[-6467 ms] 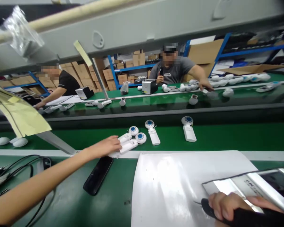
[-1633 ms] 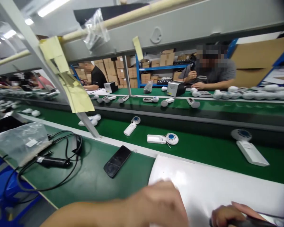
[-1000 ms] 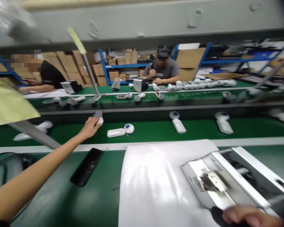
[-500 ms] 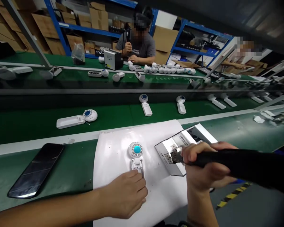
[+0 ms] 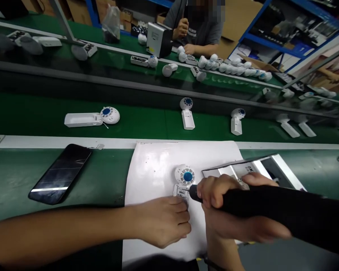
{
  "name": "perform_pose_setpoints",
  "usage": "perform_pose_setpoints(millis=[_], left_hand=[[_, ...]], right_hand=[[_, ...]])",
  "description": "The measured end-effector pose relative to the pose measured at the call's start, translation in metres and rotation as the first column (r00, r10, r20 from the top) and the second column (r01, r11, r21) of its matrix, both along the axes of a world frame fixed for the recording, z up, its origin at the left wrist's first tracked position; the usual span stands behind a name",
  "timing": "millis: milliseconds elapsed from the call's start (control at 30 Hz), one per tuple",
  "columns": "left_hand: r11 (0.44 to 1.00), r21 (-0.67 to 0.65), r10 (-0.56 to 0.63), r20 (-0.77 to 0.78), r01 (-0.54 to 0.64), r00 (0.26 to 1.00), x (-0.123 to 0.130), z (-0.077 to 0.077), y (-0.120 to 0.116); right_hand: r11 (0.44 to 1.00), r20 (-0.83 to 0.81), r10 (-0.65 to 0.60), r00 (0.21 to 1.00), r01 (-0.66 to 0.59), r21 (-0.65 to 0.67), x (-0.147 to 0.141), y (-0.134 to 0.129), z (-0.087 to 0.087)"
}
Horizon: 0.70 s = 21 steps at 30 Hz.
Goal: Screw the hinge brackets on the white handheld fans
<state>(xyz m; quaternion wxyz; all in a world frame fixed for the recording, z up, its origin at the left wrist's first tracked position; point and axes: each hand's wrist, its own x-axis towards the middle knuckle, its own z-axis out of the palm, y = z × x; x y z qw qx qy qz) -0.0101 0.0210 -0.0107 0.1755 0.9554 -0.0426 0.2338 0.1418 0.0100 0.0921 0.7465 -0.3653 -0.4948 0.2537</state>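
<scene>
A small white handheld fan (image 5: pixel 184 175), with a slotted round head and a blue centre, lies on the white sheet (image 5: pixel 149 177). My left hand (image 5: pixel 166 222) is closed round the lower part of its handle, which it hides. Wrapped in my right hand (image 5: pixel 223 195) is a black electric screwdriver (image 5: pixel 260 201). Its tip points left and is at the open hinge end of the handle; I cannot tell whether it touches. Behind the right hand stands a silver screw feeder (image 5: pixel 223 171), partly covered by the fingers.
A black phone (image 5: pixel 60 173) lies to the left on the bench. Beyond the white rail, several fans, including one with a long handle (image 5: pixel 83 119), rest on the green belt (image 5: pixel 147 124). Across it, a co-worker (image 5: pixel 197 34) sits near a box-shaped device (image 5: pixel 158 39) and rows of white fan heads.
My right hand has brought the screwdriver from the screw feeder leftward to the fan's hinge end. The left hand stays on the fan. The view has tilted and shifted.
</scene>
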Motion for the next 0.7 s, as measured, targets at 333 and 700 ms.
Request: perform_pose_setpoints(millis=[333, 700], left_hand=[[0.999, -0.017, 0.036, 0.029, -0.036, 0.999, 0.002, 0.004, -0.001], [0.998, -0.038, 0.046, -0.019, -0.046, 0.999, -0.003, 0.006, -0.003]], right_hand=[[0.989, -0.044, 0.108, 0.993, -0.112, -0.097, -0.007, 0.014, -0.026], [0.985, -0.001, 0.128, 0.992, -0.127, -0.116, -0.015, 0.017, -0.039]])
